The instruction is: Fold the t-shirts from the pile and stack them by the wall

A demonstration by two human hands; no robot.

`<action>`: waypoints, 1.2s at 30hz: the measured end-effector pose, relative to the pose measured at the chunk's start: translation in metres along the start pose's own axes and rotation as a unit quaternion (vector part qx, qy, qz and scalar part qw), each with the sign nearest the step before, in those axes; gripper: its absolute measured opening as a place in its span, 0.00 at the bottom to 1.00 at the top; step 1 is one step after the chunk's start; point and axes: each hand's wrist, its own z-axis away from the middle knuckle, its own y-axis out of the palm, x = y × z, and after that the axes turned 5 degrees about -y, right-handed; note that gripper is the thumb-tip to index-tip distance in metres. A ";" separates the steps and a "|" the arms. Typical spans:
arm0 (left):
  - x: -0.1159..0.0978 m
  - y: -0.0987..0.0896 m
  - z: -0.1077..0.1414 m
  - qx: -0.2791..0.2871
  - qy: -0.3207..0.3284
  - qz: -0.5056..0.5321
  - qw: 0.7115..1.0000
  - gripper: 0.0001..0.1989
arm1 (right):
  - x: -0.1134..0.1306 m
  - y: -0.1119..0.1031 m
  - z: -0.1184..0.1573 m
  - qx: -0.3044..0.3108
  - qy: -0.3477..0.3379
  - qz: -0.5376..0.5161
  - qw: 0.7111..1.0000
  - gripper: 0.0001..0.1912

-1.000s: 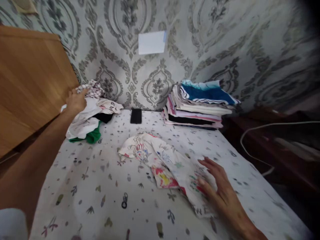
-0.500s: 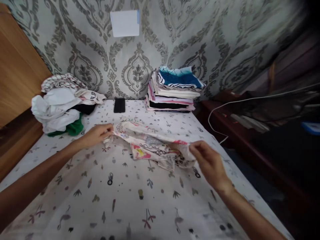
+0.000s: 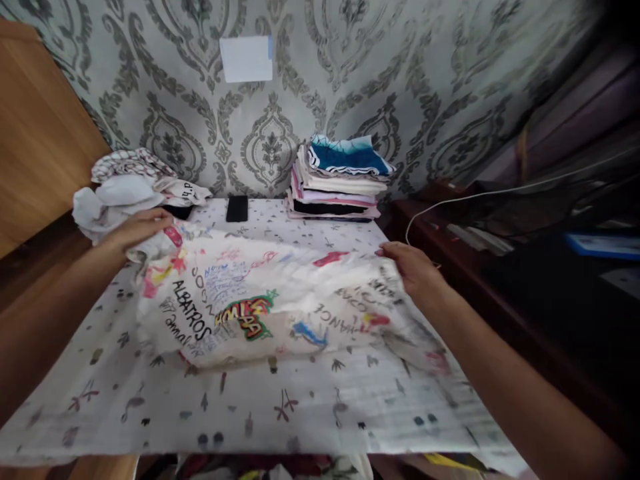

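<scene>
A white garment [image 3: 280, 300] covered in coloured prints and lettering is stretched out between my hands, over the patterned white sheet [image 3: 240, 413]. My left hand [image 3: 145, 228] pinches its upper left corner, close to the heap of clothes. At the upper right corner, my right hand [image 3: 413, 267] grips the cloth between thumb and fingers. The garment's lower right part hangs beside my right wrist and looks blurred.
Crumpled clothes [image 3: 120, 197] lie at the back left by a wooden panel [image 3: 45, 133]. A black phone [image 3: 237, 209] and a folded clothes stack [image 3: 340, 183] sit along the wall. A white cable [image 3: 480, 197] crosses the dark furniture at right.
The garment has gone from bunched to spread wide, with its printed face showing. My left hand has moved left and up, and my right hand slightly up.
</scene>
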 end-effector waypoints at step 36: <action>-0.109 -0.012 0.025 0.182 0.249 -0.294 0.905 0.07 | 0.096 0.062 -0.023 -0.043 -0.082 -0.061 0.994 0.08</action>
